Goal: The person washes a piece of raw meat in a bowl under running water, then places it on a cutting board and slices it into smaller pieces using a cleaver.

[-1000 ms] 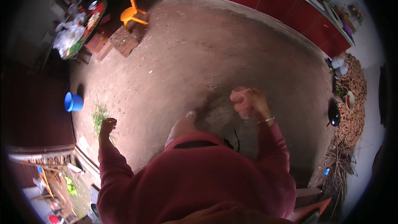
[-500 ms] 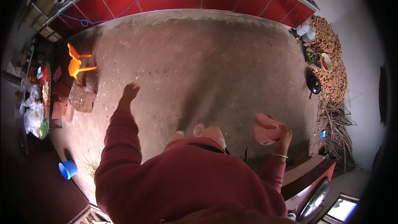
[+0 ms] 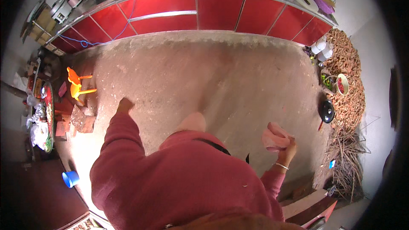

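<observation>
A crumpled pink cloth (image 3: 275,137) hangs from my right hand (image 3: 289,150), whose fingers are closed around its right side. The cloth is held above the floor, apart from everything else. A pale bracelet (image 3: 282,166) circles my right wrist. On the other side, my left hand (image 3: 125,104) is held out over the floor, with no object visible in it. Its fingers are too foreshortened and dim to make out. The orange chair (image 3: 76,86) is the nearest large thing to my left hand, farther out to the left.
Red cabinets (image 3: 221,10) line the far side under a counter. Bricks (image 3: 81,119) and a blue bucket (image 3: 70,179) are at left. To the right are a heap of brown pieces (image 3: 347,64), a black pan (image 3: 327,111) and dry twigs (image 3: 347,157). Brown concrete floor (image 3: 170,76) lies between.
The view has shifted, bringing more of the far counter into sight, and the bench at lower right shows less. One leg is forward now. My right hand still grips the pink cloth.
</observation>
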### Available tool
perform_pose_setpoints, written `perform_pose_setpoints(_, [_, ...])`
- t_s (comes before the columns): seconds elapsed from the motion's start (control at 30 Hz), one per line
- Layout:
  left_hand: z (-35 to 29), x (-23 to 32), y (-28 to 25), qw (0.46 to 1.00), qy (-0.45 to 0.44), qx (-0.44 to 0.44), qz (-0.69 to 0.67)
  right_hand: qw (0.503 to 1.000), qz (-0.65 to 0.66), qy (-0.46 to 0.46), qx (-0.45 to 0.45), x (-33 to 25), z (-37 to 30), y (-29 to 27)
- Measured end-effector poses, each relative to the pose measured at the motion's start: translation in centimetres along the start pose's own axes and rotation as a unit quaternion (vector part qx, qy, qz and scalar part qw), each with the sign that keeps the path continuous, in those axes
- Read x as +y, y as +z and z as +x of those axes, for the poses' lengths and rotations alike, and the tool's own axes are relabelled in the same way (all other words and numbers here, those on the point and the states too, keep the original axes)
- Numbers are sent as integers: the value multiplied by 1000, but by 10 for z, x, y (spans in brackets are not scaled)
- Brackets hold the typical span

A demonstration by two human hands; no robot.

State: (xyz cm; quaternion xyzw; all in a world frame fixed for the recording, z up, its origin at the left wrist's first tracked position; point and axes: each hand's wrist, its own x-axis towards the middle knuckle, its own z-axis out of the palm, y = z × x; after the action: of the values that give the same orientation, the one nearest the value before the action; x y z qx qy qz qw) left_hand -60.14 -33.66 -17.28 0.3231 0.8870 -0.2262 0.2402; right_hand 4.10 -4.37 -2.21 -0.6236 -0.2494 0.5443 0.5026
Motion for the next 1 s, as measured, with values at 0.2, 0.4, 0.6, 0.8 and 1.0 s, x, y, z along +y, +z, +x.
perform_pose_setpoints(0.2, [115, 62, -34, 982, -12, -183, 38, 998, 33, -13, 44, -25, 94, 28])
perform_pose_setpoints(0.4, [186, 284, -189, 956, 210, 203, -38, 994, 19, -30, 104, -81, 140, 48])
perform_pose_setpoints(0.6, [111, 478, -369, 839, 388, 196, -327, 997, 37, 52, 43, -136, 214, 60])
perform_pose_setpoints(0.8, [145, 536, -371, 922, 375, 74, -55, 999, -15, -23, 44, -163, 327, 70])
perform_pose_setpoints(1.0, [188, 486, -307, 978, 179, -30, -107, 995, -25, -26, -90, -239, 420, 114])
